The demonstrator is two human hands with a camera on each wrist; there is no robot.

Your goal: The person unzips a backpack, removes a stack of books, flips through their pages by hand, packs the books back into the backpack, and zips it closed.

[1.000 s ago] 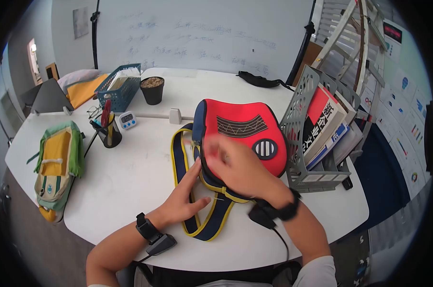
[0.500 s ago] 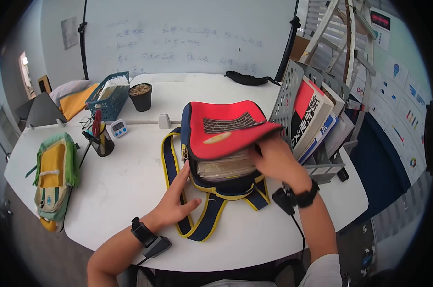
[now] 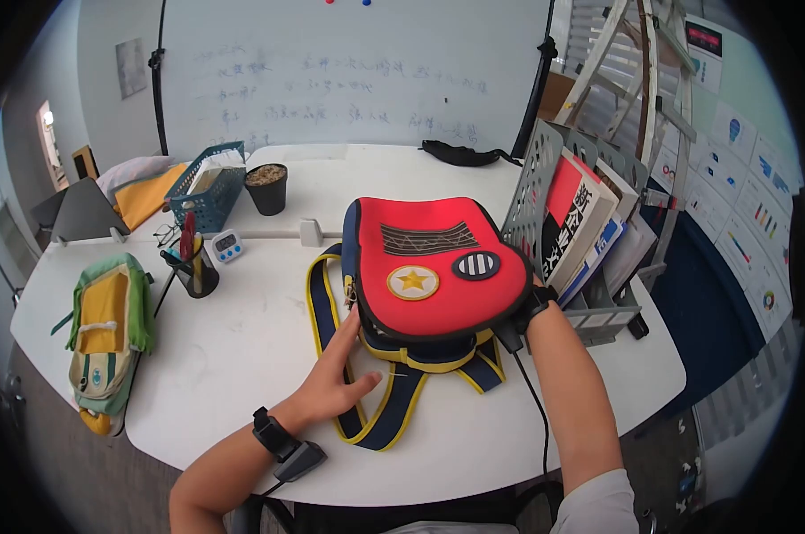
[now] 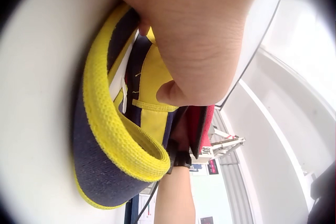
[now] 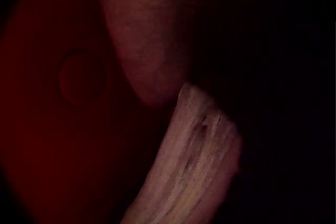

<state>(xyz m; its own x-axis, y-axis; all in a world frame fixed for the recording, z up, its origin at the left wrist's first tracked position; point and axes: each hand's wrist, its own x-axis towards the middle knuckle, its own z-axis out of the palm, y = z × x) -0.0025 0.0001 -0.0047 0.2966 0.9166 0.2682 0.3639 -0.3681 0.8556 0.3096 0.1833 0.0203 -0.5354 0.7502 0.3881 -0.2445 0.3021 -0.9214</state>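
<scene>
Red bag [image 3: 438, 258] with yellow star patch, striped oval badge, navy sides, navy straps [image 3: 380, 418] edged yellow.

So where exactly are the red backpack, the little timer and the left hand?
red backpack [image 3: 438, 267]: head view, on its red front flap.
timer [image 3: 228, 246]: head view, on its face.
left hand [image 3: 336, 378]: head view, on the back of the hand, resting on the navy strap.
</scene>
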